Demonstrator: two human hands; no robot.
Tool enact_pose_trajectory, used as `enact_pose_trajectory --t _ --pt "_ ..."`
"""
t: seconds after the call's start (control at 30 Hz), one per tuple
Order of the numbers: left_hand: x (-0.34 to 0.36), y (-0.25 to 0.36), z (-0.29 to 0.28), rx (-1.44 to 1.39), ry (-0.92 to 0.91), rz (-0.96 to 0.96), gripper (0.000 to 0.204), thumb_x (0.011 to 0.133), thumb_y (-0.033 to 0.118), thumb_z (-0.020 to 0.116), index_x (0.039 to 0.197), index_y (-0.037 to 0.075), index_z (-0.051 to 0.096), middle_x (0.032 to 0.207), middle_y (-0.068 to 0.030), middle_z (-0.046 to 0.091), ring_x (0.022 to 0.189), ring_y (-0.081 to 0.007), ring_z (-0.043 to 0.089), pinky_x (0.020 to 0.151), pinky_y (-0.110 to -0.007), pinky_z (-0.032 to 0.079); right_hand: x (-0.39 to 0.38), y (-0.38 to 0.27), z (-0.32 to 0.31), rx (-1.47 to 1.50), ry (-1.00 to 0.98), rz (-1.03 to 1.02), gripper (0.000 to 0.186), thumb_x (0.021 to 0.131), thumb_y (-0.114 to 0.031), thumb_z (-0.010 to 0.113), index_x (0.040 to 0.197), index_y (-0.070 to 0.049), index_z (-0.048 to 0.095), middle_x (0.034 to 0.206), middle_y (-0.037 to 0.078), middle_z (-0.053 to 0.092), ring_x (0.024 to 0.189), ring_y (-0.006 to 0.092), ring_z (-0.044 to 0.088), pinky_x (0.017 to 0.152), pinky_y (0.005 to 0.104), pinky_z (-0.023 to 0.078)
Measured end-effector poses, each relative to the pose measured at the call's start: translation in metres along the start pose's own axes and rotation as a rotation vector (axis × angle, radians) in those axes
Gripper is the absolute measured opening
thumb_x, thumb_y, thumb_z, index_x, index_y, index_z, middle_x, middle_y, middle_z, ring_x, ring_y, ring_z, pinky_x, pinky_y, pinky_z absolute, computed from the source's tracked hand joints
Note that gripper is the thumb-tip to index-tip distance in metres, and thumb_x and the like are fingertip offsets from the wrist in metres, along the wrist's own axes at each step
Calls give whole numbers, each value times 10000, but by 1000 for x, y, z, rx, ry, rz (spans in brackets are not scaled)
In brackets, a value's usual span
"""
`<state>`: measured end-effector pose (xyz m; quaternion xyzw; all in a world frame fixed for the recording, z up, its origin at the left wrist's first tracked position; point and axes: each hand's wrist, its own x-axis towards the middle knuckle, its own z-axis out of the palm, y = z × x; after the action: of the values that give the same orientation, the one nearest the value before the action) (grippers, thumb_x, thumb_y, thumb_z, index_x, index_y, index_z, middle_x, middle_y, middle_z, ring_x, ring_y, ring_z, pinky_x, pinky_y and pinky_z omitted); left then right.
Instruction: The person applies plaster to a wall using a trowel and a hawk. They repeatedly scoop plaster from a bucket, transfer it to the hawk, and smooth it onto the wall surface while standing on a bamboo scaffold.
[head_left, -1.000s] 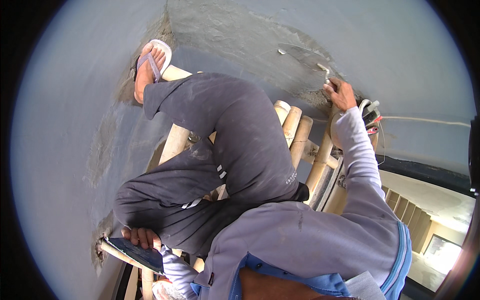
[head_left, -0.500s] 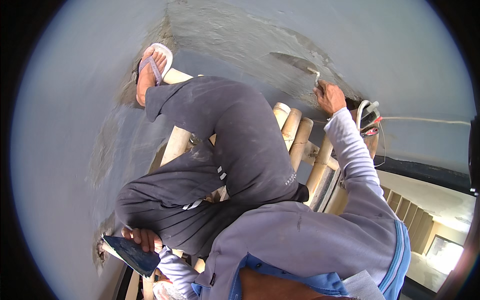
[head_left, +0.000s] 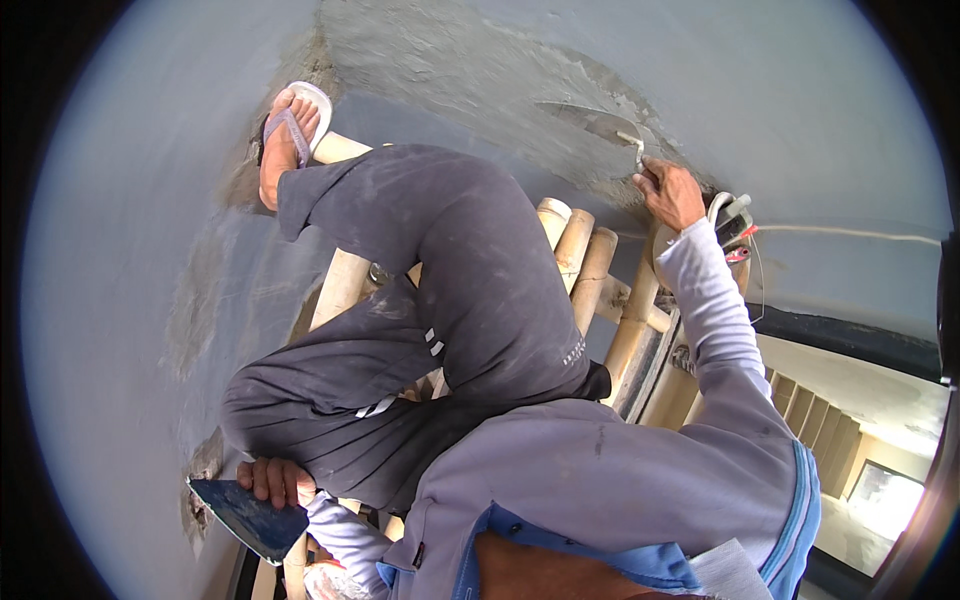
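Note:
My right hand (head_left: 672, 192) reaches out at upper right with its fingers closed round the handle of a trowel (head_left: 578, 118). The trowel's thin blade lies against a band of wet grey plaster (head_left: 450, 75) on the wall. At lower left, my left hand (head_left: 277, 482) grips the edge of a dark, flat, roughly triangular plate (head_left: 250, 520). Beside this plate is a rough, broken patch (head_left: 203, 470) in the wall. Too little shows to tell whether any plaster sits on the plate.
Bamboo poles (head_left: 590, 275) form a scaffold beneath my bent legs. My sandalled foot (head_left: 292, 125) rests by a pole end near the wall corner. Right of my right hand are a pale cable (head_left: 840, 233) and some fittings (head_left: 738, 222). A staircase (head_left: 815, 425) shows below at right.
My right hand has shifted slightly right with the trowel, its blade still at the plaster. The rest of the view has slid a little left; my left hand keeps hold of the plate.

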<state>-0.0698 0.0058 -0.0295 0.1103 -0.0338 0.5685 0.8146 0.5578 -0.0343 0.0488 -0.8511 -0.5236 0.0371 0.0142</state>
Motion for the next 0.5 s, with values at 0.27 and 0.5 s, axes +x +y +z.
enact_pose_trajectory --t 0.27,0.5 --pt "0 1 5 24 22 -7 191 942 172 428 1004 18 523 900 -146 601 666 -211 603 480 -290 485 9 8 -21 64 125 105 352 798 -234 630 1048 14 621 857 194 644 797 341 637 711 399 488" --pt "3 2 3 10 18 5 187 929 173 451 1000 11 514 903 -173 603 643 -214 615 463 -283 501 -8 -1 -25 61 185 -32 295 802 -200 623 1027 -10 628 866 188 645 782 341 631 720 402 489"
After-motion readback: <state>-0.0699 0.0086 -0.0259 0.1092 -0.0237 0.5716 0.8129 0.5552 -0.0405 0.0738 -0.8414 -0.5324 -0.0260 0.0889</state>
